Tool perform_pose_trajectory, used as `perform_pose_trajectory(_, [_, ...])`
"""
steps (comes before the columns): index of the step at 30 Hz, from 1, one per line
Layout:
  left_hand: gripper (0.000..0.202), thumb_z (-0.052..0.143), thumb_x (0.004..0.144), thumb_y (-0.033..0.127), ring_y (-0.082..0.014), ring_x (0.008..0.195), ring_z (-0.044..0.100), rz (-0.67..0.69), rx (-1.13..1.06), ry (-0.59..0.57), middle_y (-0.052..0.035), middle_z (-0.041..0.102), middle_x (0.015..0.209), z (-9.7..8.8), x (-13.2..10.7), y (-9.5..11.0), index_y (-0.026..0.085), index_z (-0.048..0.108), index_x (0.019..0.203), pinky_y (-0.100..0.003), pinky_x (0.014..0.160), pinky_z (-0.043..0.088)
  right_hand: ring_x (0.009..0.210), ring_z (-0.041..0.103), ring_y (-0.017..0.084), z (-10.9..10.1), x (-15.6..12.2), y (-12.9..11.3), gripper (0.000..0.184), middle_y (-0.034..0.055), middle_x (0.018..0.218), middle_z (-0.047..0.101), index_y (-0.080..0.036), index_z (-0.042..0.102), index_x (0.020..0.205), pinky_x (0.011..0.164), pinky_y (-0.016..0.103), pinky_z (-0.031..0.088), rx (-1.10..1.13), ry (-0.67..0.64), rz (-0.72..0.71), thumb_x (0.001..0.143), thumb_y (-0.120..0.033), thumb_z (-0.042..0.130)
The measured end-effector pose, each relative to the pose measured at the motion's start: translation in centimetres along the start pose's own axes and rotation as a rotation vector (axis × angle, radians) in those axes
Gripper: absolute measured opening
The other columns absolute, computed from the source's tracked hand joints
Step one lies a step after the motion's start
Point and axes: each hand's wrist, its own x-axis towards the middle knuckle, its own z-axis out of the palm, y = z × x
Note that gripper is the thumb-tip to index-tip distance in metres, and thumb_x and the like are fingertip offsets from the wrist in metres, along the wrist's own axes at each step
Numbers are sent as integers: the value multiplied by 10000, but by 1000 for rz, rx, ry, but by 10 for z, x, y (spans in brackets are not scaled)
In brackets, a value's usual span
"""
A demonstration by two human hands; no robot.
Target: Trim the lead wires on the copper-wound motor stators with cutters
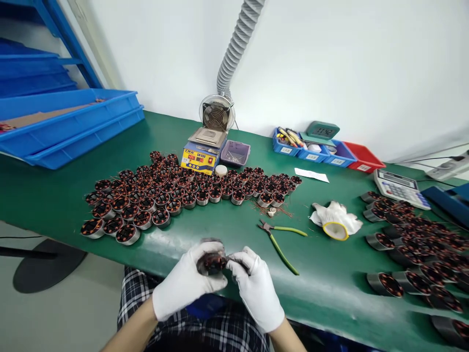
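My left hand [194,276], in a white glove, is wrapped round a wound motor stator [212,263] with a dark core and copper coils, slightly blurred. My right hand [252,283], also gloved, is pinched together against the stator's right edge. Whatever lies between those fingertips is too small to make out; the glove's fingertips look dirty. Both hands are above the front edge of the green table [205,230]. To the right of them lie diagonal cutters [281,253] with green handles spread apart.
Many stators [146,195] stand grouped at left and centre, and another group [414,244] at right. Behind them are a soldering pot [200,156], a purple tray [236,151] and an exhaust hose [238,49]. A loose glove [335,220], calculator [399,188], small bins [315,154] and blue crates [84,117] surround these.
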Motion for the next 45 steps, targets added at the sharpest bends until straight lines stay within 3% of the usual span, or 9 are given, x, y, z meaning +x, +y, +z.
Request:
perform_pose_trajectory(3, [151,640,679,209,-192,922,586,215,24,47,-64,595,1003,-3,-5,6,181,607,824,-327,855,477,452,394,98,-2,3,-12,174,-37,516,400,-186,494,539,452,223,333,243,-109,303,708,-229,486])
perform_pose_trajectory(7, [471,560,690,80,-190,1058,525,384,339,-3,-64,521,1173,-13,-8,8,237,511,1131,-335,926,434,400,335,88,-5,2,-19,189,-58,445,375,-194,448,552,435,232,306,457,-211,494,690,-316,489])
perform_pose_trajectory(12, [251,566,689,59,-144,884,574,370,305,-237,-10,587,938,-15,-11,20,227,596,873,-248,804,484,551,457,134,-7,-7,-24,185,13,600,497,-173,594,619,553,263,376,73,31,241,724,-265,472])
perform_pose_trajectory(18, [446,602,733,176,-195,1031,525,497,543,97,-78,497,1132,-10,-15,8,232,482,1159,-317,895,457,457,447,101,-11,-12,-30,165,-22,545,467,-180,554,579,462,227,369,310,-32,335,721,-252,511])
perform_pose_trajectory(25, [260,630,698,214,-188,901,606,250,239,-78,-47,623,983,-12,-13,14,218,583,953,-337,845,490,521,489,101,-12,-17,-23,107,-12,614,519,-189,638,692,511,214,404,232,1,194,731,-216,542])
perform_pose_trajectory(28, [86,629,731,225,-180,893,598,390,170,-66,-42,620,891,-12,-15,12,209,598,810,-311,825,492,507,480,98,-10,-15,-25,149,-19,573,490,-187,621,605,499,210,388,188,-6,192,720,-195,527])
perform_pose_trajectory(32, [370,602,738,150,-176,1006,556,532,380,93,-69,551,1114,-13,-15,8,243,524,1088,-303,869,466,447,463,100,-5,-12,-24,160,-33,506,472,-180,548,549,468,222,391,402,-76,370,700,-222,520])
perform_pose_trajectory(38, [198,636,663,127,-145,812,590,292,282,-278,-19,596,898,-15,-11,14,194,583,841,-250,750,506,552,498,127,-2,-15,-16,130,4,632,549,-197,644,753,544,250,406,167,126,232,713,-235,526])
perform_pose_trajectory(45, [510,429,665,-55,-236,1064,512,641,875,63,-93,580,1066,-4,0,-36,192,517,1102,-400,889,447,403,373,83,9,-5,9,320,-53,471,409,-180,474,592,425,234,327,716,-211,732,586,-453,640])
